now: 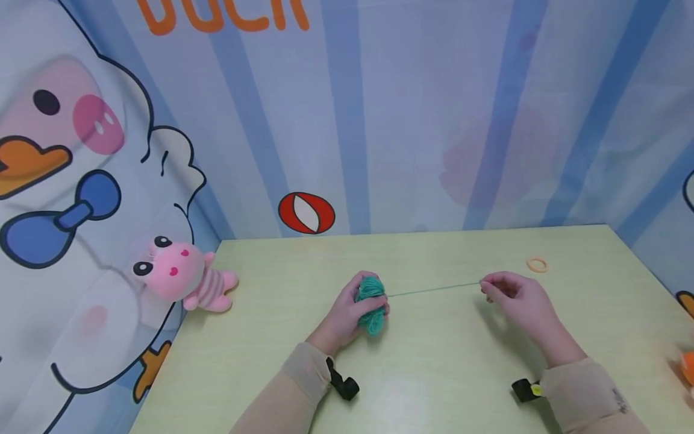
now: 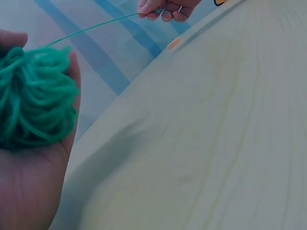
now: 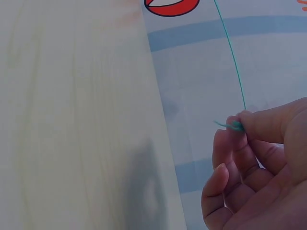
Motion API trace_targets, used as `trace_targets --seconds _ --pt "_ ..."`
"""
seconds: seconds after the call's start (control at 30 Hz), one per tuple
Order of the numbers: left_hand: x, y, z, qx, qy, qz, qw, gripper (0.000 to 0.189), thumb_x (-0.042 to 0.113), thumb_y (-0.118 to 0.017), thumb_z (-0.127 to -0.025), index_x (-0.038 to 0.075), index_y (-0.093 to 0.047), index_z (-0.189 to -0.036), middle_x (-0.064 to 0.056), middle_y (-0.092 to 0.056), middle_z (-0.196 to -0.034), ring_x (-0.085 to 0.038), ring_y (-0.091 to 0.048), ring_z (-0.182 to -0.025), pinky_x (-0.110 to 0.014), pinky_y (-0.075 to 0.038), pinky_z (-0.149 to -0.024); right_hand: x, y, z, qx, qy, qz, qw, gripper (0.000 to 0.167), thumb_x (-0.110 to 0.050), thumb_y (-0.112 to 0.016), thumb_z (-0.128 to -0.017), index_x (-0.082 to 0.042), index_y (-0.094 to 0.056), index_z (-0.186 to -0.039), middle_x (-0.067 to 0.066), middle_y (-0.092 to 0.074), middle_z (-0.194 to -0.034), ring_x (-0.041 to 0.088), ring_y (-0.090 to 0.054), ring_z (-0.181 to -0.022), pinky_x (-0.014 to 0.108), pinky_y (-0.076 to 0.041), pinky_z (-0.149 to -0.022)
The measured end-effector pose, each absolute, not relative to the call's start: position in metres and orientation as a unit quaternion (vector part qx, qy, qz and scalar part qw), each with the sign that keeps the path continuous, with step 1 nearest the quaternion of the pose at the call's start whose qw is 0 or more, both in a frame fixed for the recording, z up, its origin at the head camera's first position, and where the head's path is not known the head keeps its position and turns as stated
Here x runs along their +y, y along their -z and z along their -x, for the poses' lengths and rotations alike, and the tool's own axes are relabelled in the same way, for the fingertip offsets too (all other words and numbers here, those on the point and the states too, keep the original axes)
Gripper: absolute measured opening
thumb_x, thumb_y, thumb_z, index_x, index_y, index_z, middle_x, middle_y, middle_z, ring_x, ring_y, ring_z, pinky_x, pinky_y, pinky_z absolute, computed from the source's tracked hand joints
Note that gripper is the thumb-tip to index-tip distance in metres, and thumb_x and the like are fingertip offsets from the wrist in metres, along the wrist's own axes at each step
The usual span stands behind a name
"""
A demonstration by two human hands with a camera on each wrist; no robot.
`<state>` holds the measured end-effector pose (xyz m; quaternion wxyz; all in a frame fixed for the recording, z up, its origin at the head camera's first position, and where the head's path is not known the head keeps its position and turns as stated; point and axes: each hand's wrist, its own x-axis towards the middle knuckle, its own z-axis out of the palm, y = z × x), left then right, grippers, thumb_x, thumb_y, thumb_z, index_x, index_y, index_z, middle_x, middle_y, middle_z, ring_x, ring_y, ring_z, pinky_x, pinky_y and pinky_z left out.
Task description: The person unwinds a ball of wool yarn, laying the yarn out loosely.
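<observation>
A bundle of green yarn [image 1: 372, 289] is gripped in my left hand [image 1: 347, 316], the thumb lying across its front; loops of it bulge over the palm in the left wrist view. From the bundle a single strand [image 1: 434, 290] runs taut to the right, above the table. My right hand [image 1: 517, 301] pinches that strand near its end between thumb and fingertips. In the right wrist view a short tail of yarn [image 3: 223, 124] sticks out past the pinch, and the other fingers are loosely bent.
A pink plush toy [image 1: 187, 274] lies at the table's left edge. Behind my right hand is a small orange ring [image 1: 537, 265]. Part of an orange object [image 1: 688, 366] shows at the far right. A printed cloth [image 1: 401, 120] hangs behind the pale wooden table [image 1: 434, 361].
</observation>
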<state>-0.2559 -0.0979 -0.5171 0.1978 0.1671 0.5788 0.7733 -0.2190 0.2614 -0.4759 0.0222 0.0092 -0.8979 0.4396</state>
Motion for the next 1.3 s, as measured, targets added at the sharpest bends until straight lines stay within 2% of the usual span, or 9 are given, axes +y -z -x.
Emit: trace_targets --seconds 0.23,0.33,0.47,0.57,0.7,0.9,1.0,1.17,1.3 --pt "-0.098 0.515 0.254 0.554 -0.787 -0.168 0.213 0.051 0.007 -0.055 -0.11 0.004 -0.04 -0.158 -0.009 -0.067 -0.115 -0.02 -0.079 -0.099 -0.04 -0.067 -0.097 0.266 0.479 0.222 -0.914 -0.405 -0.002 0.006 0.038 -0.038 -0.065 -0.112 -0.006 -0.075 -0.128 0.013 -0.08 -0.11 0.015 -0.068 -0.093 0.027 -0.053 -0.073" --pt "-0.098 0.515 0.253 0.563 -0.784 -0.155 0.211 0.048 0.008 -0.057 -0.11 0.001 -0.043 -0.155 -0.006 -0.069 -0.108 -0.017 -0.077 -0.093 -0.035 -0.068 -0.091 0.267 0.48 0.222 -0.92 -0.392 -0.002 -0.023 0.036 -0.035 -0.065 -0.111 -0.005 -0.075 -0.127 0.012 -0.079 -0.108 0.019 -0.067 -0.094 0.031 -0.053 -0.072" --pt "-0.096 0.516 0.254 0.563 -0.788 -0.146 0.203 0.035 0.01 -0.062 -0.109 0.009 -0.045 -0.14 -0.007 -0.069 -0.113 -0.016 -0.072 -0.085 -0.031 -0.066 -0.083 0.264 0.48 0.221 -0.927 -0.367 -0.021 -0.069 0.029 -0.029 -0.068 -0.109 -0.005 -0.076 -0.124 0.011 -0.077 -0.111 0.021 -0.065 -0.094 0.034 -0.053 -0.075" --pt "-0.094 0.515 0.253 0.564 -0.787 -0.154 0.198 0.042 0.01 -0.063 -0.11 0.007 -0.042 -0.147 -0.005 -0.069 -0.11 -0.015 -0.069 -0.082 -0.028 -0.064 -0.079 0.254 0.479 0.219 -0.933 -0.344 -0.048 -0.091 0.026 -0.027 -0.071 -0.107 -0.006 -0.077 -0.121 0.014 -0.077 -0.116 0.024 -0.067 -0.098 0.037 -0.055 -0.08" --pt "-0.092 0.514 0.252 0.572 -0.778 -0.169 0.198 0.05 0.011 -0.063 -0.111 0.014 -0.042 -0.157 -0.003 -0.065 -0.105 -0.015 -0.067 -0.082 -0.026 -0.063 -0.078 0.225 0.477 0.214 -0.94 -0.323 -0.091 -0.06 0.035 -0.027 -0.074 -0.104 -0.004 -0.075 -0.131 0.02 -0.074 -0.13 0.027 -0.069 -0.105 0.044 -0.058 -0.088" --pt "-0.09 0.512 0.249 0.584 -0.759 -0.195 0.21 0.049 0.021 -0.062 -0.114 0.021 -0.044 -0.159 -0.005 -0.063 -0.105 -0.015 -0.066 -0.084 -0.028 -0.064 -0.08 0.165 0.476 0.212 -0.889 -0.428 -0.155 -0.058 0.053 -0.034 -0.072 -0.108 -0.009 -0.062 -0.154 0.014 -0.069 -0.149 0.018 -0.067 -0.099 0.03 -0.057 -0.073" --pt "-0.089 0.511 0.247 0.581 -0.758 -0.204 0.217 0.048 0.026 -0.057 -0.115 0.018 -0.041 -0.16 -0.005 -0.062 -0.11 -0.015 -0.065 -0.085 -0.028 -0.063 -0.08 0.142 0.478 0.214 -0.871 -0.456 -0.173 -0.068 0.049 -0.035 -0.072 -0.108 -0.008 -0.067 -0.149 0.011 -0.076 -0.14 0.012 -0.069 -0.093 0.026 -0.056 -0.07" --pt "-0.088 0.51 0.246 0.569 -0.768 -0.189 0.227 0.046 0.029 -0.043 -0.12 0.01 -0.038 -0.162 -0.005 -0.063 -0.107 -0.014 -0.067 -0.083 -0.029 -0.063 -0.079 0.131 0.478 0.214 -0.876 -0.463 -0.133 -0.025 0.023 -0.023 -0.074 -0.106 -0.011 -0.082 -0.124 0.003 -0.084 -0.111 0.012 -0.069 -0.087 0.024 -0.056 -0.072" --pt "-0.089 0.509 0.247 0.556 -0.781 -0.178 0.223 0.043 0.021 -0.044 -0.117 0.004 -0.043 -0.156 -0.006 -0.067 -0.113 -0.017 -0.07 -0.085 -0.03 -0.064 -0.084 0.138 0.474 0.212 -0.874 -0.471 -0.119 0.003 0.017 -0.017 -0.073 -0.107 -0.009 -0.083 -0.119 0.003 -0.084 -0.108 0.016 -0.071 -0.088 0.024 -0.057 -0.072"
